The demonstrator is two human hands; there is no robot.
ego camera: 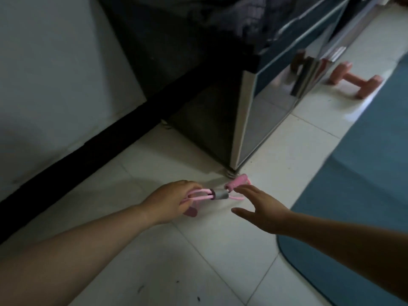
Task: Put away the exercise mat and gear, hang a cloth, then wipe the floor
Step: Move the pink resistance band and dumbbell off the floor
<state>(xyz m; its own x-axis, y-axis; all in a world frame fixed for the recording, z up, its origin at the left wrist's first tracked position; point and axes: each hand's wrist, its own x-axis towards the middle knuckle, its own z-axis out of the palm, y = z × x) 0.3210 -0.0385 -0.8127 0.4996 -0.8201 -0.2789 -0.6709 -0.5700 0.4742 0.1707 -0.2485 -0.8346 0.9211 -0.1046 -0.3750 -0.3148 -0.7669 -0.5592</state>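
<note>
The pink resistance band hangs just above the white tile floor, near the cabinet's front corner foot. The left hand is closed around its pink tubes, fingers curled tight, with one pink foam handle poking out below the palm. A grey sleeve binds the tubes at their middle. The right hand is spread wide, thumb apart from the fingers, holding nothing; its fingertips are just beside the second pink handle (whether they touch it is hard to tell).

Two handles show, and one pink dumbbell lies on the floor by the cabinet, its blurred reflection in the glossy front. One blue exercise mat lies flat along the right, cut off by the frame edge. Dark cloth on the cabinet top is too dim to make out.
</note>
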